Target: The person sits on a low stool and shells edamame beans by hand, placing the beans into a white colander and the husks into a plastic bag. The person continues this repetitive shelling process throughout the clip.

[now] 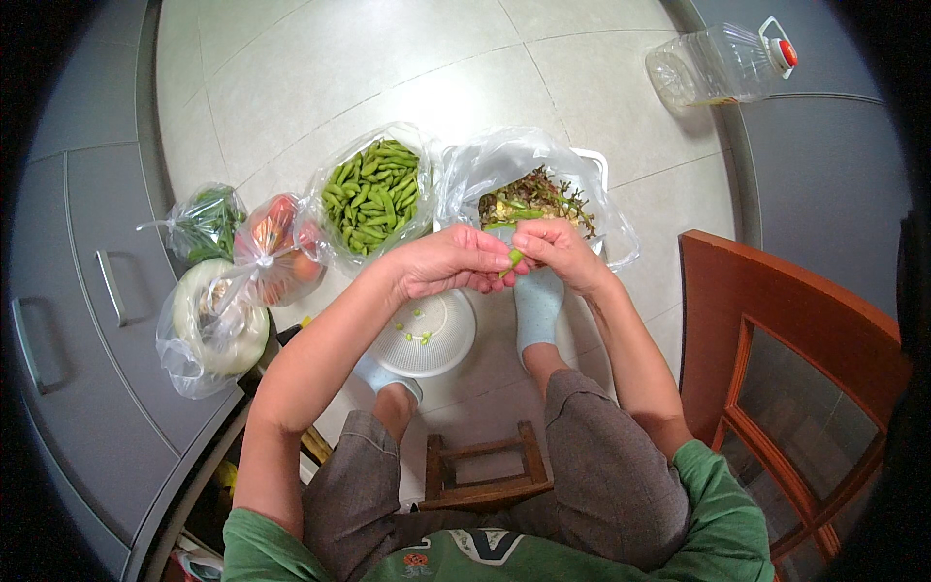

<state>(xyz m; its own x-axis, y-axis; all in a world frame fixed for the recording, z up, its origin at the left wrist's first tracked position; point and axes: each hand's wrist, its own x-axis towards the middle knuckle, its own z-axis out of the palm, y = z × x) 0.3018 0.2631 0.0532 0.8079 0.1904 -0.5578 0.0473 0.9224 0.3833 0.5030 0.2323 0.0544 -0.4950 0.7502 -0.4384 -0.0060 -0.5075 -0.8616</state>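
Observation:
Between my two hands is a green soybean pod [515,257], pinched by the fingertips. My left hand [460,260] grips it from the left, and my right hand [556,251] has fingers closed at its other side. Below my left hand a white plastic colander [436,356] stands on the floor with several shelled green beans [416,336] in it. Beyond my left hand a clear plastic bag [425,156] is filled with whole pods [374,193]. Behind my right hand, a bag-lined white bin [596,161] holds stripped stems and scraps [534,196].
At left are a bag of green vegetables [207,222], a bag of reddish round produce [280,233] and a bagged pale melon or gourd [218,320], beside grey cabinets [94,196]. A large clear bottle [716,65] lies far right. A wooden door [785,276] stands at right.

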